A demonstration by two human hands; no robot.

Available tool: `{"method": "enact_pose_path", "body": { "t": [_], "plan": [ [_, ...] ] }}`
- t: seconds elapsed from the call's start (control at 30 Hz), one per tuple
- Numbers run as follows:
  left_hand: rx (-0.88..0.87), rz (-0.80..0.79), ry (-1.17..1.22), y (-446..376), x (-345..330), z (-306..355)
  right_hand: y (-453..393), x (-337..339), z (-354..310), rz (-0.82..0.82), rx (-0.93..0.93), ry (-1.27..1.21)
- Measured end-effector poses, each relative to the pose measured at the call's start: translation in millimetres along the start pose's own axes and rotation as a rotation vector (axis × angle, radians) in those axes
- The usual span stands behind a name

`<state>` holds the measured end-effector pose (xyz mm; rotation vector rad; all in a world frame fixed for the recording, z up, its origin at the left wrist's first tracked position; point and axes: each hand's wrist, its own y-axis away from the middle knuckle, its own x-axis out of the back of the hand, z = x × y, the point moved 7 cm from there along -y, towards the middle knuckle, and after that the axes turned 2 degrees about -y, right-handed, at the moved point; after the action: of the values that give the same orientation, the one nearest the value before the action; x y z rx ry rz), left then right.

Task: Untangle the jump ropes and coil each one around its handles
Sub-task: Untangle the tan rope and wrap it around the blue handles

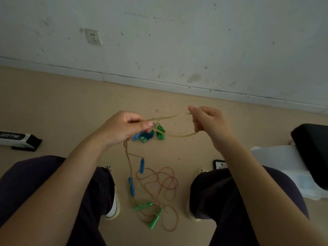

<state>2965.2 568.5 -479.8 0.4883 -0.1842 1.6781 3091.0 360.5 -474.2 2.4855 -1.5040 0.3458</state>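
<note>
A yellowish translucent jump rope (170,117) runs in a loop between both hands, held in the air above the floor (53,103). The left hand (122,127) closes its grip on the rope between thumb and fingers; from there the rope hangs down to two blue handles (142,165) near the floor. The right hand (207,121) pinches the other end of the loop, with the fingers bent around it. Below, between the person's shoes, a reddish-brown rope (159,185) lies tangled on the floor with two green handles (154,219). Further on, toward the wall (195,41), a small pile of already coiled blue and green ropes (150,134) rests on the floor.
</note>
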Motion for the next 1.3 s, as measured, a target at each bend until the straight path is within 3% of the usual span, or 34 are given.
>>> {"method": "enact_pose_path", "body": {
  "t": [0.13, 0.2, 0.3, 0.37, 0.53, 0.7, 0.9, 0.97, 1.1, 1.23, 1.3],
  "plan": [
    [-0.008, -0.060, -0.002, 0, -18, -1, 6, -25, -9, -0.135, 0.088, 0.154],
    [0.000, -0.092, -0.008, -2, -29, 0, 13, -42, -13, -0.286, 0.118, 0.124],
    [0.009, -0.161, 0.091, -2, -41, 2, 25, -67, -9, -0.515, 0.052, 0.112],
    [-0.003, -0.197, 0.121, -2, -41, 2, 29, -75, -3, -0.564, 0.019, 0.137],
    [-0.010, -0.171, 0.037, -2, -24, -4, 22, -63, -2, -0.500, -0.027, 0.044],
    [0.001, -0.134, 0.058, -1, -6, -6, 15, -38, -12, -0.319, 0.017, -0.014],
    [-0.054, -0.187, 0.073, 2, -34, 2, 31, -67, -7, -0.586, -0.033, 0.037],
    [-0.056, -0.224, 0.052, 2, -43, 4, 33, -75, -4, -0.598, -0.039, 0.088],
    [-0.030, -0.210, 0.069, 1, -28, 5, 24, -59, -13, -0.490, 0.034, 0.176],
    [0.002, -0.100, 0.025, 1, 1, -3, 13, -28, -15, -0.287, 0.058, 0.075],
    [-0.005, -0.071, 0.058, 3, 8, -6, 11, -20, -13, -0.274, 0.063, 0.045]
  ]
}}
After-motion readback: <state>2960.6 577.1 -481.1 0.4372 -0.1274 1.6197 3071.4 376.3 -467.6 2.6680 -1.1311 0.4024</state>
